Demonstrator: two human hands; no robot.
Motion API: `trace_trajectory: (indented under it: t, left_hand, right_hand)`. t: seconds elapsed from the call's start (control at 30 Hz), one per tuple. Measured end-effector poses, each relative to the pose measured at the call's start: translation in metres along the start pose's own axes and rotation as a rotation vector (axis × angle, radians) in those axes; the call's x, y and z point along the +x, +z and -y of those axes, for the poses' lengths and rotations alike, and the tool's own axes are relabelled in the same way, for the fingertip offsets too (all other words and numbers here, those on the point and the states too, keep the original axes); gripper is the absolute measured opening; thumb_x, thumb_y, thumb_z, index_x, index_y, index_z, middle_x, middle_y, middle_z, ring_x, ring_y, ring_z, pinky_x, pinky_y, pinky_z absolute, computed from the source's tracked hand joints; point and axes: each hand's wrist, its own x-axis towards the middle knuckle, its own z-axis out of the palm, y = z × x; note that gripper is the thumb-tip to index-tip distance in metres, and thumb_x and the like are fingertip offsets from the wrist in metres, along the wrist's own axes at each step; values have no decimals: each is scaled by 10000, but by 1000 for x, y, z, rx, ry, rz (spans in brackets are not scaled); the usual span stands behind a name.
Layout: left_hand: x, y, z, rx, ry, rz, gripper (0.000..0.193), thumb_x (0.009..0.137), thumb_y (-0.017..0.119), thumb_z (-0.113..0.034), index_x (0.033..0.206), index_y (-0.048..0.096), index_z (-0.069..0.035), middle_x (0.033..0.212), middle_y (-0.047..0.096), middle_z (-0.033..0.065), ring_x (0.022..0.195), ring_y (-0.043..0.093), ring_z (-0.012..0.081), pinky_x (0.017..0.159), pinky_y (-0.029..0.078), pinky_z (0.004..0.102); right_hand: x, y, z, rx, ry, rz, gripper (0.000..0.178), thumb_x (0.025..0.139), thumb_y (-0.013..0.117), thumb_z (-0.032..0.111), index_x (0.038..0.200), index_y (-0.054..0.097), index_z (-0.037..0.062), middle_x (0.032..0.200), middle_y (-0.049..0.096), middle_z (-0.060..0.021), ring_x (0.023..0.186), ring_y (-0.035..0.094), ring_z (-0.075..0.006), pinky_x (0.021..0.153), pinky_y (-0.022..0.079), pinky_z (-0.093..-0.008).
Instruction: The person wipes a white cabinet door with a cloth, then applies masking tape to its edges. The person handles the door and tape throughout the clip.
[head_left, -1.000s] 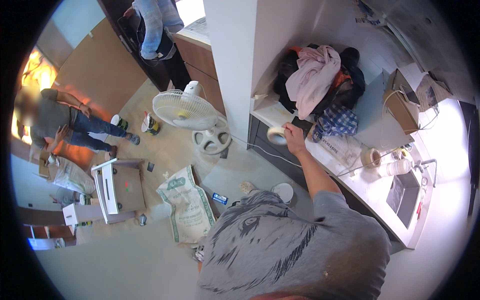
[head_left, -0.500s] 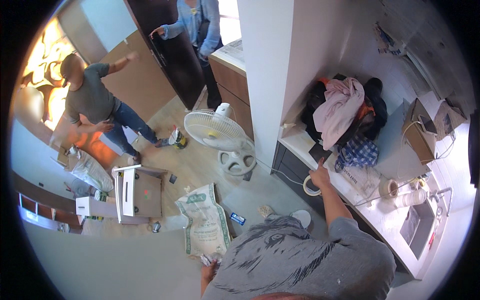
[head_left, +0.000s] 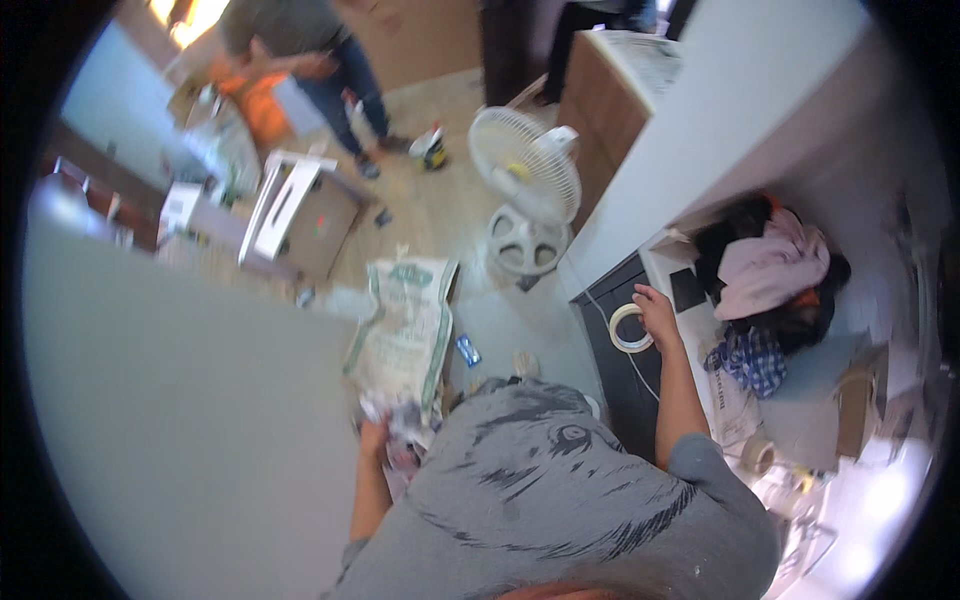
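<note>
My right hand [head_left: 657, 318] grips a roll of cream tape [head_left: 614, 331] beside the dark cabinet front [head_left: 628, 395], with the index finger partly stretched out. Down at the lower left, my left hand [head_left: 373, 438] is closed on a crumpled whitish bundle [head_left: 400, 416], too blurred to name its kind. Just beyond that hand, a white and green woven sack [head_left: 408, 318] lies spread on the floor. Beside the sack is a small blue packet [head_left: 468, 350]. A dark flat square [head_left: 688, 289] rests on the counter near my right hand.
A white fan [head_left: 525, 185] stands ahead. Clothes [head_left: 770, 275] are heaped on the right counter, near more tape rolls [head_left: 758, 455]. A white drawer unit [head_left: 310, 215] sits at the left. Beyond, one person [head_left: 300, 60] stands; another is partly visible by the wooden cabinet [head_left: 603, 110].
My view has tilted down and turned. My right hand has drawn back from the dark square on the counter, still with the tape roll. The far person's raised arm has come down.
</note>
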Motion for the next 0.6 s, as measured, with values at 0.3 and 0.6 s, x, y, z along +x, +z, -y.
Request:
trace_trajectory:
  t: [0.3,0.6]
  left_hand:
    - [-50,66,-176,-846,299,231,517,935,774,-140,1387,558,-9,1309,663,115,1155,668,239,964,565,390]
    - [-85,88,-208,-663,272,485,448,964,749,-162,1340,576,10,1227,692,125,1070,702,225,923,592,390]
  right_hand:
    - [-76,136,108,-403,-436,639,562,906,770,239,1431,623,103,673,473,66,613,390,-44,567,355,-239]
    - [-121,222,150,-275,-448,1092,387,971,723,366,1104,714,2,768,622,30,711,518,-54,630,443,-265]
